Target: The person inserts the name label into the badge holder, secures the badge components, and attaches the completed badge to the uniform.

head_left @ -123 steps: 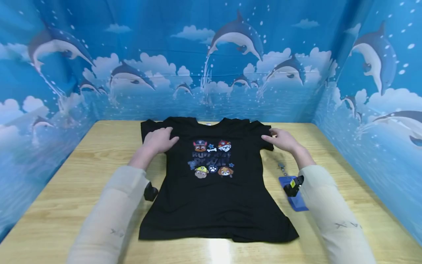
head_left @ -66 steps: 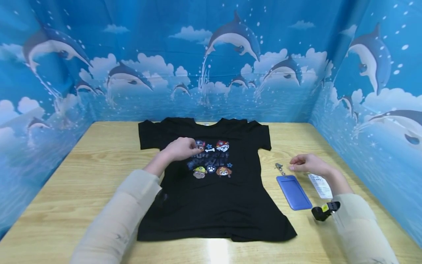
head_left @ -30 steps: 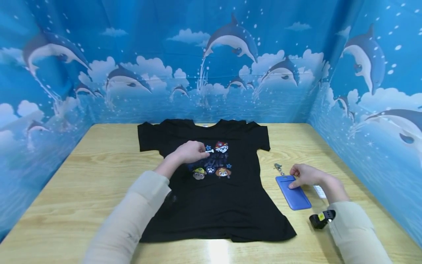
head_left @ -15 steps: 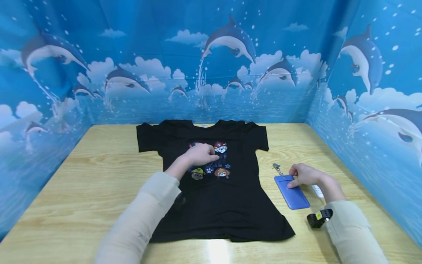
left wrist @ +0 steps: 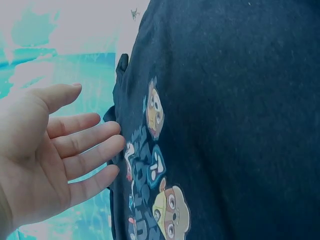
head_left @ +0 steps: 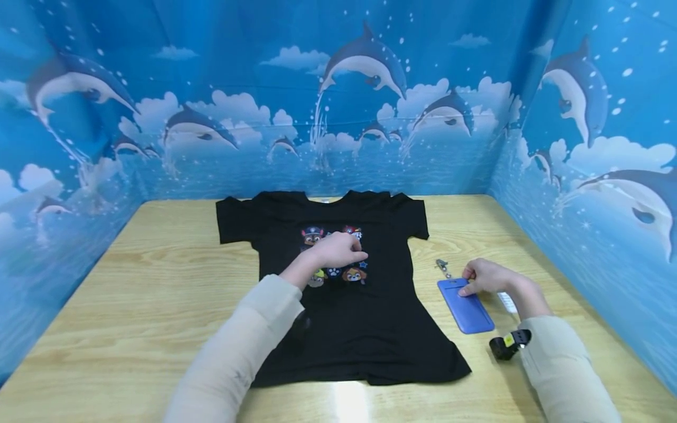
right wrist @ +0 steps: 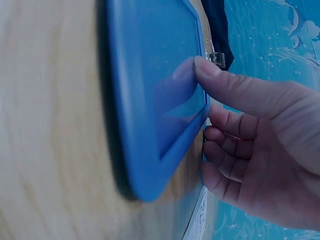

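Note:
A black T-shirt [head_left: 365,329] with a cartoon dog print lies spread flat, neck toward the back. My left hand [head_left: 338,249] is over the print, holding nothing; the left wrist view shows its fingers [left wrist: 92,142] loosely extended above the cloth. To the right of the shirt lies a blue card holder [head_left: 468,314] with a small metal clip [head_left: 442,266] at its far end. My right hand [head_left: 489,277] pinches the holder's right edge. In the right wrist view, the thumb [right wrist: 235,87] presses its face while the other fingers curl at the edge.
A white printed card [head_left: 508,302] lies on the wooden table [head_left: 169,294], partly hidden behind my right wrist. Blue dolphin-patterned curtains [head_left: 238,158] enclose the back and both sides of the table.
My left hand has moved from the left sleeve to the right across the print. My right hand has gone from the right sleeve past the white card and taken the card holder's edge.

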Tool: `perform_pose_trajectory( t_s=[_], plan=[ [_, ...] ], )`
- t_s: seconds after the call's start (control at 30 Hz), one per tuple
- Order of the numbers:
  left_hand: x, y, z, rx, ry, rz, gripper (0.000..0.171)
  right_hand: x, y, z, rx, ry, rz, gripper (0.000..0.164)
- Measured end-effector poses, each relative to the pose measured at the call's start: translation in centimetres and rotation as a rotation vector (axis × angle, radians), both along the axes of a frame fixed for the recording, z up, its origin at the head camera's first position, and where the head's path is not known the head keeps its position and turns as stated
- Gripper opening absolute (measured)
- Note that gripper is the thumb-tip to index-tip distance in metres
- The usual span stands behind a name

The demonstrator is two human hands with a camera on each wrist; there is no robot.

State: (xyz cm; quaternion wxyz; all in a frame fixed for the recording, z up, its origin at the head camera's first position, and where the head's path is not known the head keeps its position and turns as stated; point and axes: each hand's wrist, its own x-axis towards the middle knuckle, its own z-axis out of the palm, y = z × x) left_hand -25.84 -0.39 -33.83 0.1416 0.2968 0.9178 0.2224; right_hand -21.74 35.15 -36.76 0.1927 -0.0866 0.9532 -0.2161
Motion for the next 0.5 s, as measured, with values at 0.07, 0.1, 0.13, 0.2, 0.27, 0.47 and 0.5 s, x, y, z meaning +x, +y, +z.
perform_pose_trajectory(
  t_s=[0.07, 0.1, 0.13, 0.2, 0.27, 0.47, 0.5],
  plan=[
    [0.1, 0.3, 0.0, -0.007, 0.004, 0.000, 0.025, 0.0, -0.1, 0.0, -0.018, 0.016, -0.002, 0.033],
    [0.1, 0.4, 0.0, -0.009, 0.000, 0.001, 0.024, 0.1, -0.1, 0.0, -0.021, 0.026, -0.007, 0.026],
    [0.1, 0.5, 0.0, -0.012, -0.003, 0.001, 0.024, 0.1, -0.2, 0.1, -0.025, 0.032, -0.013, 0.019],
    [0.2, 0.7, -0.1, -0.017, -0.002, 0.003, 0.024, 0.2, -0.3, 0.1, -0.043, 0.052, -0.019, 0.011],
    [0.2, 1.0, -0.1, -0.011, -0.005, 0.001, 0.024, 0.1, -0.2, 0.1, -0.063, 0.081, -0.010, 0.010],
    [0.1, 1.5, -0.3, 0.001, 0.001, -0.029, 0.023, 0.1, 0.4, 0.2, -0.110, 0.058, 0.051, 0.039],
    [0.1, 1.5, -0.3, -0.001, 0.004, -0.028, 0.023, 0.1, 0.3, 0.2, -0.103, 0.042, 0.048, 0.044]
  ],
)
